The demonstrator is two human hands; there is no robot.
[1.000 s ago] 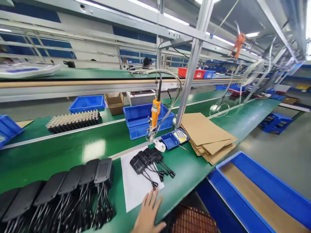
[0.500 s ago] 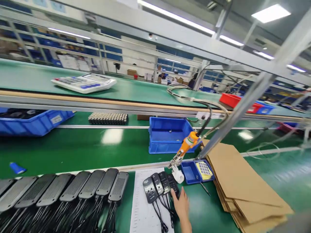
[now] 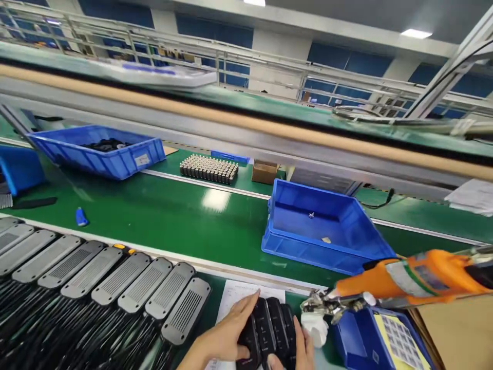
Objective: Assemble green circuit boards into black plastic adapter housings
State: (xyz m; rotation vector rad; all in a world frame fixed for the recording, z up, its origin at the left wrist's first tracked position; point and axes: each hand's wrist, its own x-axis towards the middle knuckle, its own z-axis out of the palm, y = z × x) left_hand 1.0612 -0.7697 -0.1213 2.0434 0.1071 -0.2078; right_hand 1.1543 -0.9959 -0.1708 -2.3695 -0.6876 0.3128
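Several black plastic boxes (image 3: 267, 329) with rounded ends sit side by side low in the middle, partly over a printed sheet (image 3: 234, 292). My left hand (image 3: 231, 331) presses on their left side, its thumb near the front. Against the right side is my right hand (image 3: 302, 347), thumb at the front edge; together the hands squeeze the row. A white piece (image 3: 315, 329) at the tip of an orange tool (image 3: 416, 277) hangs just right of my right hand. The boxes' lower ends are hidden by the hands and the frame edge.
Grey ribbed boxes (image 3: 131, 282) with black cables line the left. Behind lie a blue crate (image 3: 319, 257), a bin of dark parts (image 3: 138, 159) and rows of small cylinders (image 3: 210, 169). A small blue tray (image 3: 352, 339) and cardboard (image 3: 458, 329) stand right. A shelf (image 3: 231, 121) crosses above.
My left hand has come into view and onto the black boxes. My right hand has gone from touching the rightmost one to gripping the row, now pushed together. The view has swung left and closer.
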